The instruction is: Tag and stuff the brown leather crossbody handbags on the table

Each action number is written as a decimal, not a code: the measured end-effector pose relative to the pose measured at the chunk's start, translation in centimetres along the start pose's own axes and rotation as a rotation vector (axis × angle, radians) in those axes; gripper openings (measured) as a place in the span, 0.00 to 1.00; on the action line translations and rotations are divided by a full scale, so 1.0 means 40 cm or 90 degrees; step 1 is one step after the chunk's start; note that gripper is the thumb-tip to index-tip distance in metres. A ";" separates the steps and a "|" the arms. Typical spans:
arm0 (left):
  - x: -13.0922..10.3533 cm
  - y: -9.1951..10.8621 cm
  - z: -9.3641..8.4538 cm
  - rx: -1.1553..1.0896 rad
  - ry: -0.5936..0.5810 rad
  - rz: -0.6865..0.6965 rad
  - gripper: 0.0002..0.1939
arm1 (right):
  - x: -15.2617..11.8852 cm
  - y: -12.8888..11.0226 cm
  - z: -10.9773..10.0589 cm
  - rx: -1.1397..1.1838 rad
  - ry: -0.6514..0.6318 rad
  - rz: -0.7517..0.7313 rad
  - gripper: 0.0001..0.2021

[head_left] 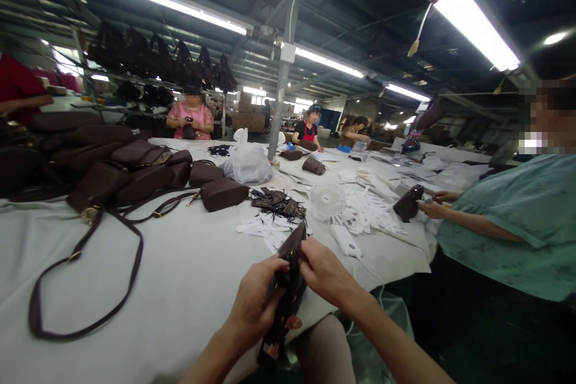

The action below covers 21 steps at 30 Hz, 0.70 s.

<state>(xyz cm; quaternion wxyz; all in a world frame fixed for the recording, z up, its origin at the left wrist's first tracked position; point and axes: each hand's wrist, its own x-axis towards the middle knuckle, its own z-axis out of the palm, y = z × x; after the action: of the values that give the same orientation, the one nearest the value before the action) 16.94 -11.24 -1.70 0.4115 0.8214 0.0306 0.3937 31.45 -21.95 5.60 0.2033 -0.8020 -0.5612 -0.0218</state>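
A dark brown leather-look bag (293,246) is held upright at the table's front edge, between my two hands. My left hand (258,294) grips its near left side, the thumb at the bag's upper edge. On its right side, the fingers of my right hand (321,267) close on the top edge. What lies inside the bag is hidden. Reddish-orange decorations show low on its dark lower part. Just beyond it lie a heap of black tags with cords (279,203) and loose white pieces (265,226).
A pile of brown bags (135,171) covers the left of the table, one long strap (139,252) looping forward. A white fan (327,201) with a cable, a plastic bag (247,162) and a pole (279,102) stand ahead. A co-worker in green (508,222) handles another bag (408,204) at right.
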 end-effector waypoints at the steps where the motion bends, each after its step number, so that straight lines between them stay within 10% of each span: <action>1: 0.000 0.000 0.002 -0.003 0.005 -0.005 0.22 | 0.003 0.001 -0.002 -0.043 -0.012 -0.030 0.08; 7: 0.000 0.004 0.008 -0.027 0.003 -0.036 0.22 | 0.029 0.037 -0.020 -0.031 -0.042 -0.115 0.11; 21: 0.004 -0.016 0.002 -0.174 0.041 -0.054 0.21 | 0.007 0.010 0.024 0.557 -0.080 0.158 0.12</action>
<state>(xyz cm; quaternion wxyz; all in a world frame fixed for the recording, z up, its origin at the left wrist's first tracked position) 17.27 -10.81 -2.06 0.5347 0.7427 0.0244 0.4024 31.75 -21.47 4.69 0.4894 -0.7017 -0.4286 0.2907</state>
